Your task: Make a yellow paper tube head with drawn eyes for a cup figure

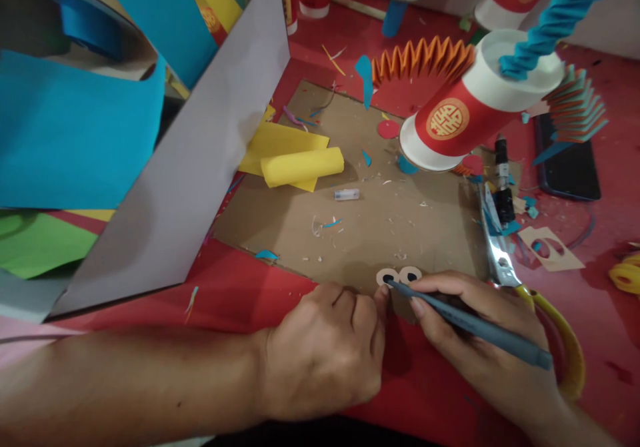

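Observation:
My right hand (480, 340) grips a blue-grey pen (475, 327), its tip on the dark pupil of a small white paper eye piece (399, 276) with two ovals. The piece lies at the near edge of a brown cardboard sheet (380, 220). My left hand (325, 350) is curled in a loose fist beside it, one fingertip pressing the left edge of the eye piece. Nothing else shows in that hand.
Yellow-handled scissors (525, 287) lie right of my right hand. A red and white paper cup (465, 110) with a blue paper spring leans at the back right, orange pleated paper (420, 60) behind. A rolled yellow paper (303, 165), a pen cap (347, 194), a phone (567, 160) and coloured sheets (75, 133) surround.

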Tool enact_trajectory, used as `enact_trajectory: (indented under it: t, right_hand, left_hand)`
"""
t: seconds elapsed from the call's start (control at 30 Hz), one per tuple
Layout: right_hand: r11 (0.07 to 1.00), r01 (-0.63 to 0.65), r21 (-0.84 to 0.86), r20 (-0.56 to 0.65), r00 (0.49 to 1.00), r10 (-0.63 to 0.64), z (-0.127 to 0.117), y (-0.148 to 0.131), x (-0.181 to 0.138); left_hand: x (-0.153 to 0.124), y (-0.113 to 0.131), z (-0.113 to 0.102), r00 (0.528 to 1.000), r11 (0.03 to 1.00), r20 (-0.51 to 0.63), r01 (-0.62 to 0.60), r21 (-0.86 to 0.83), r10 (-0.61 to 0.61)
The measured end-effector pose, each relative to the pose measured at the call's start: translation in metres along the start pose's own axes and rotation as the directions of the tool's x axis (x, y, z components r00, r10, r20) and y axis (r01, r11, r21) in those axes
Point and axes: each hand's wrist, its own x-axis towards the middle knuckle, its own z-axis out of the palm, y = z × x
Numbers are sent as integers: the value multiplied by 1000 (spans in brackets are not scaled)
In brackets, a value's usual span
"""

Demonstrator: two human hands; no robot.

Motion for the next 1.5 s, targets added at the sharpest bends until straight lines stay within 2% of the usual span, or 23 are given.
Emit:
enact_trajectory:
  t: [0.23, 0.47, 0.67, 0.97, 1.17, 1.5]
  right_hand:
    - [998, -60, -16, -52, 997, 59, -3, -2, -2]
    - [999, 1, 45, 5, 1000, -1, 1, 2, -1]
    - [997, 26, 78, 6, 1000, -27, 2, 1, -1]
    - [1000, -16, 16, -19, 1000, 16, 1, 2, -1]
    - [999, 10, 30, 12, 1000, -10, 1, 1, -1]
    - [996, -81, -24, -179, 981, 75, -4, -4, -1]
  left_hand:
    - [0, 0, 2, 1000, 1000, -17, 17, -15, -17]
    - [0, 1, -1, 1000, 1000, -4, 10, -18, -10]
    - [1, 0, 1, 1000, 1000, -6, 17, -10, -17]
    - [1, 0, 1, 1000, 1000, -13, 14, -23, -14]
    - [2, 0, 1, 1000, 1000, 5, 5, -19, -5]
    - [3, -3, -1, 999, 1000, -32, 9, -3, -9]
